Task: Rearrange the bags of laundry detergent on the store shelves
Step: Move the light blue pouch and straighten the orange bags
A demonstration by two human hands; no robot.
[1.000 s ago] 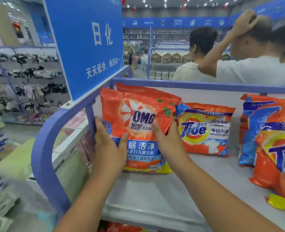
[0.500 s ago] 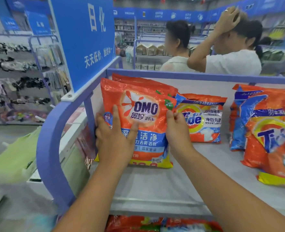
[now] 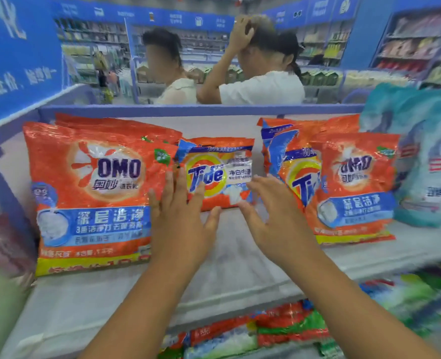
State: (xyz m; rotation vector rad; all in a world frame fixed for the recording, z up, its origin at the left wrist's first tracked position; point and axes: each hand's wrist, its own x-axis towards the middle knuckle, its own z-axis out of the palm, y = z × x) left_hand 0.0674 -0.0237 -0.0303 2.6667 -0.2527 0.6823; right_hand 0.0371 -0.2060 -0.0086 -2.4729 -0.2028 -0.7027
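Note:
A large orange OMO bag [image 3: 92, 195] stands upright at the left end of the top shelf [image 3: 229, 265], with another orange bag behind it. A small Tide bag [image 3: 218, 169] leans at the back in the middle. To the right stand a bigger Tide bag [image 3: 289, 161] and a smaller OMO bag [image 3: 356, 187] in front of it. My left hand [image 3: 180, 216] is open, fingers spread, its fingertips at the OMO bag's right edge and the small Tide bag's lower left. My right hand [image 3: 274, 216] is open just below the small Tide bag's right corner, holding nothing.
A teal detergent bag [image 3: 426, 156] stands at the far right of the shelf. A purple rail [image 3: 188, 110] bounds the back, a blue sign [image 3: 17, 55] the left end. More bags [image 3: 253, 330] lie on the shelf below. Two people [image 3: 255, 73] stand beyond the rail.
Both hands have let go of the large OMO bag, which now stands by itself, and have moved right toward the small Tide bag. The view has swung right and closer.

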